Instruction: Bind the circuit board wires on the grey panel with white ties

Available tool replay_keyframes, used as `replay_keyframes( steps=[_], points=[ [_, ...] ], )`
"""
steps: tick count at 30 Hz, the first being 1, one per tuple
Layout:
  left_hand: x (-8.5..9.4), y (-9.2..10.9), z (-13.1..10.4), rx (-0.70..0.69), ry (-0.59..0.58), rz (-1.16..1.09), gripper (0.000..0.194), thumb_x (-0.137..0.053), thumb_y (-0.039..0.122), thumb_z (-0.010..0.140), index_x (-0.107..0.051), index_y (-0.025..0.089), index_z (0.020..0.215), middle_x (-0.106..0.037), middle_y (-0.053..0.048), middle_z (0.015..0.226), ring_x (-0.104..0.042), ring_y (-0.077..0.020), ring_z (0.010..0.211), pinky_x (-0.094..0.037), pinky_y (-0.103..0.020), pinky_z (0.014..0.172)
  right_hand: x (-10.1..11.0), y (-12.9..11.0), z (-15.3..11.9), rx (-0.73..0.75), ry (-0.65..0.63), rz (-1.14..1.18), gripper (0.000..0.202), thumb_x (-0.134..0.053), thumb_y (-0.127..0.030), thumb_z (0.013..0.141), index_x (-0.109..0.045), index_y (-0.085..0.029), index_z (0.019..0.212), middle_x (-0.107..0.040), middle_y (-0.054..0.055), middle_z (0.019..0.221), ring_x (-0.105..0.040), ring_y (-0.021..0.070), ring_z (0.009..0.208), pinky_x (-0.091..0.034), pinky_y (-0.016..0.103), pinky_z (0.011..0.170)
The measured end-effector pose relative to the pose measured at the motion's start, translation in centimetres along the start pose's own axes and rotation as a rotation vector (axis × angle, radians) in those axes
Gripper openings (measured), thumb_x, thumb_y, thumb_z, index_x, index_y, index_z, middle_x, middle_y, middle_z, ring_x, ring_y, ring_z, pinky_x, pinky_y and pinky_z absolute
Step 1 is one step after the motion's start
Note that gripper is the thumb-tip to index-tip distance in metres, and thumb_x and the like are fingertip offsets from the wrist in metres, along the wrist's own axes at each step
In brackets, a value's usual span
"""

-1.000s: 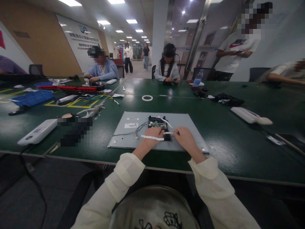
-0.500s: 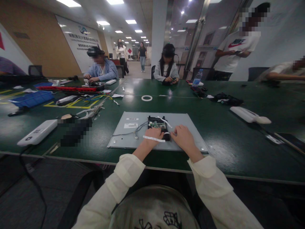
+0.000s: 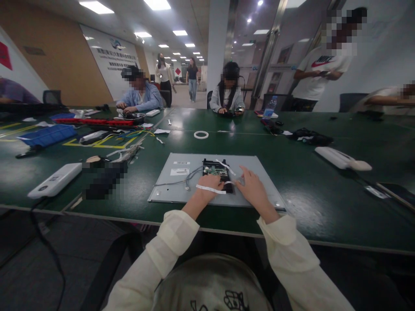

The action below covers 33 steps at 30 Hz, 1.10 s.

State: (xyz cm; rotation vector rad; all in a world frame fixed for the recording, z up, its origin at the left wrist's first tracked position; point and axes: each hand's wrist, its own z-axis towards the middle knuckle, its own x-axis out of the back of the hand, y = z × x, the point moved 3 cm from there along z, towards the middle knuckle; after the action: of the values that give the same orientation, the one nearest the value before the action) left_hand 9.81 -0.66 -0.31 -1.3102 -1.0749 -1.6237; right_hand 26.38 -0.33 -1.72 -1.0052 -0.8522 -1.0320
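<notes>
A grey flat panel lies on the table before me, with a black bracket and a green circuit board on it. My left hand rests over the bracket's lower left part, fingers curled and partly hidden. A white strip crosses the back of that wrist. Between my hands a short white tape piece lies over the bracket. My right hand is just right of it, fingers apart, thumb close to the tape. Another white tape strip slants across the bracket's top right. Grey cables run left from the board.
A roll of white tape lies beyond the panel. White power banks stand left and right. Farther left are a blue tray and loose wires; a bottle stands at the back. Co-workers sit across the table.
My right hand has opened, its fingers lifting and spreading away from the bracket's right edge. My left hand stays on the bracket. The view has shifted slightly.
</notes>
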Motion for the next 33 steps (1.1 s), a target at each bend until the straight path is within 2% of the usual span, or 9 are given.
replay_keyframes(
  steps=[6, 10, 14, 18, 25, 30, 33],
  points=[
    [0.2, 0.0, -0.1, 0.022, -0.035, -0.020, 0.034, -0.043, 0.037, 0.087, -0.065, 0.012, 0.091, -0.066, -0.015, 0.084, -0.063, -0.0260, 0.086, -0.047, -0.033, 0.075, -0.7, 0.2, 0.2, 0.003, 0.000, 0.121, 0.059, -0.052, -0.025, 0.081, -0.032, -0.018, 0.136, -0.058, 0.010, 0.109, -0.052, 0.0233, 0.101, -0.039, 0.033, 0.084],
    [0.2, 0.0, -0.1, 0.028, -0.051, -0.003, 0.034, -0.043, 0.038, 0.087, -0.065, 0.013, 0.092, -0.066, -0.013, 0.086, -0.063, -0.0251, 0.088, -0.047, -0.032, 0.075, -1.1, 0.4, 0.3, -0.011, 0.002, 0.123, 0.058, -0.048, -0.019, 0.081, -0.031, -0.018, 0.136, -0.058, 0.009, 0.112, -0.051, 0.0222, 0.103, -0.039, 0.034, 0.086],
    [0.0, 0.0, 0.0, 0.028, -0.040, 0.020, 0.034, -0.042, 0.038, 0.088, -0.065, 0.013, 0.092, -0.067, -0.013, 0.086, -0.063, -0.0251, 0.087, -0.048, -0.033, 0.074, -0.9, 0.6, 0.3, -0.016, 0.034, -0.033, 0.057, -0.044, -0.010, 0.080, -0.032, -0.015, 0.136, -0.055, 0.012, 0.115, -0.049, 0.0238, 0.105, -0.039, 0.034, 0.086],
    [0.0, 0.0, 0.0, 0.023, -0.028, 0.026, 0.035, -0.041, 0.039, 0.088, -0.065, 0.013, 0.090, -0.067, -0.013, 0.084, -0.064, -0.0250, 0.085, -0.048, -0.032, 0.072, -0.6, 0.7, 0.2, 0.009, 0.061, -0.185, 0.053, -0.042, -0.009, 0.082, -0.036, -0.016, 0.134, -0.056, 0.012, 0.111, -0.050, 0.0248, 0.101, -0.040, 0.034, 0.083],
    [0.1, -0.3, -0.1, 0.046, 0.009, 0.041, 0.040, -0.042, 0.044, 0.086, -0.065, 0.011, 0.090, -0.067, -0.015, 0.083, -0.064, -0.0273, 0.084, -0.048, -0.034, 0.069, -0.6, 0.4, 0.0, 0.056, 0.102, -0.286, 0.047, -0.039, -0.007, 0.084, -0.040, -0.015, 0.131, -0.057, 0.013, 0.107, -0.051, 0.0237, 0.097, -0.041, 0.033, 0.080],
    [0.3, -0.5, -0.2, 0.044, 0.001, 0.040, 0.037, -0.042, 0.039, 0.086, -0.064, 0.010, 0.090, -0.066, -0.015, 0.083, -0.063, -0.0273, 0.084, -0.048, -0.034, 0.070, -0.3, 0.8, -0.1, 0.044, 0.142, -0.242, 0.046, -0.038, -0.005, 0.083, -0.044, -0.013, 0.128, -0.059, 0.014, 0.103, -0.053, 0.0250, 0.096, -0.043, 0.036, 0.080],
    [0.4, -0.6, -0.4, 0.040, -0.022, 0.030, 0.031, -0.041, 0.031, 0.085, -0.064, 0.010, 0.088, -0.066, -0.015, 0.082, -0.064, -0.0259, 0.083, -0.047, -0.033, 0.070, 0.5, 0.5, 0.1, 0.108, 0.205, -0.069, 0.048, -0.037, -0.002, 0.079, -0.045, -0.012, 0.125, -0.058, 0.013, 0.104, -0.052, 0.0242, 0.099, -0.043, 0.038, 0.085]
  ],
)
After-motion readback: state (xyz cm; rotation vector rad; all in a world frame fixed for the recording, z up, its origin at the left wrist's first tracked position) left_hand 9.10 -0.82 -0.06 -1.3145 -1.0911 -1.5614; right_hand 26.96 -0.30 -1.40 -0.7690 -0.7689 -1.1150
